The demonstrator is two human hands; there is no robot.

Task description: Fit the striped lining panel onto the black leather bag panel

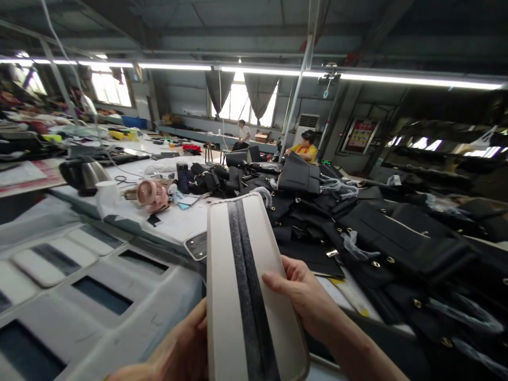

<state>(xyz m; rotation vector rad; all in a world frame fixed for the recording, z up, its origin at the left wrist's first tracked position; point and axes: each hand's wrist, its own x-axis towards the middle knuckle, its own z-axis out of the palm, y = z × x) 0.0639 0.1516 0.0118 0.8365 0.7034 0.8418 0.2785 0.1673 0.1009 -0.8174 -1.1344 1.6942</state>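
Observation:
Both hands hold up a long white panel (222, 275) with rounded ends and a dark grey strip down its middle. My left hand (180, 349) grips its lower left edge, with the fingers behind it. My right hand (304, 293) clasps the right edge, thumb across the front. Just behind the panel lies a phone (196, 246) on the table edge.
A heap of black garments with gold snaps (397, 238) covers the table at right. At left lies a white template board with rectangular cut-outs (95, 286). A pink fan (151, 196), a kettle (83, 174) and a white cup (106, 193) stand beyond. Two people work in the distance.

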